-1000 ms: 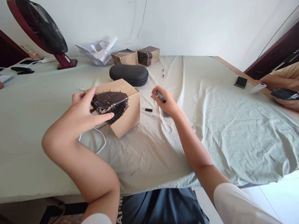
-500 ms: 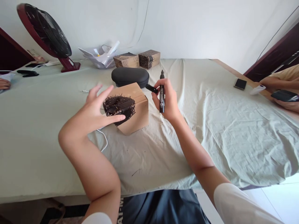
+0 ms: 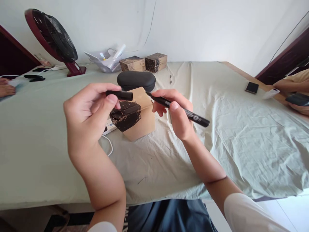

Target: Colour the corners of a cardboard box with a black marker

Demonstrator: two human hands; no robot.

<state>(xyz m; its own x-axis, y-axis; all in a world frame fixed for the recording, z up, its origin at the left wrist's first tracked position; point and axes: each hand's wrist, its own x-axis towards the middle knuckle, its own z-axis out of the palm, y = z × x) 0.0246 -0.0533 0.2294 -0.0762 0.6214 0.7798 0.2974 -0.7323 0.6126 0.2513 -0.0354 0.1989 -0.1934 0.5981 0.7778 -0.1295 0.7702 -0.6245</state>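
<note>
Pinched between the thumb and fingers of my left hand (image 3: 90, 112) is a black marker cap (image 3: 124, 95), its open end facing right. My right hand (image 3: 180, 111) grips a black marker (image 3: 196, 118), with the tip pointing left toward the cap. A gap separates tip and cap. Below and behind both hands, a cardboard box (image 3: 146, 124) sits tilted to my view on the cloth, a large patch of black scribble covering its left part. My left hand hides some of the box's left side.
Behind the box lies a black hard case (image 3: 136, 80). Farther back stand two scribbled cardboard boxes (image 3: 155, 62), a clear plastic basket (image 3: 103, 66) and a red fan (image 3: 74, 68). A white power strip (image 3: 111, 127) touches the box's left. A phone (image 3: 251, 87) and other people's hands are at the sides.
The cap has passed from my right hand to my left hand, which was open over the box. My right hand has turned the marker from upright to slanting, tip leftward.
</note>
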